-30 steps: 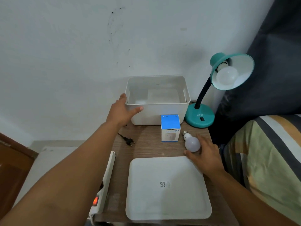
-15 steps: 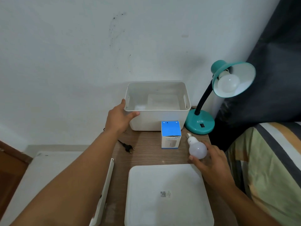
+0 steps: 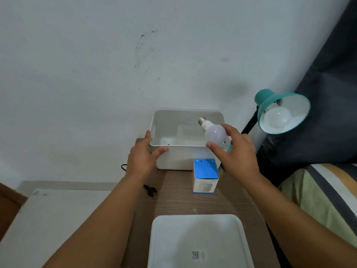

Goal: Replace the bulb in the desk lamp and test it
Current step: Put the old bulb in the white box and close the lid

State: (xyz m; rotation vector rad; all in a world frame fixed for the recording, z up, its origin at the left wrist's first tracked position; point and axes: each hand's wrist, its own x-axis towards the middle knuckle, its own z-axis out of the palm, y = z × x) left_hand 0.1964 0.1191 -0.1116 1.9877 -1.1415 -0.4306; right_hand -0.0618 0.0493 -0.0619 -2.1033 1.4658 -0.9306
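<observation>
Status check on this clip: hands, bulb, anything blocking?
Left hand grips bin corner. Right hand holds loose bulb over the bin. Lamp has a bulb fitted, unlit. Plug lies loose on table; nothing blocking.

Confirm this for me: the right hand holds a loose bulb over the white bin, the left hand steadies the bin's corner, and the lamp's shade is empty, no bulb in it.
Not quite. The head view shows the lamp shade already has a bulb in it, unlit. The rest stands: the right hand holds the loose bulb over the white bin, and the left hand grips the bin's near left corner.
</observation>
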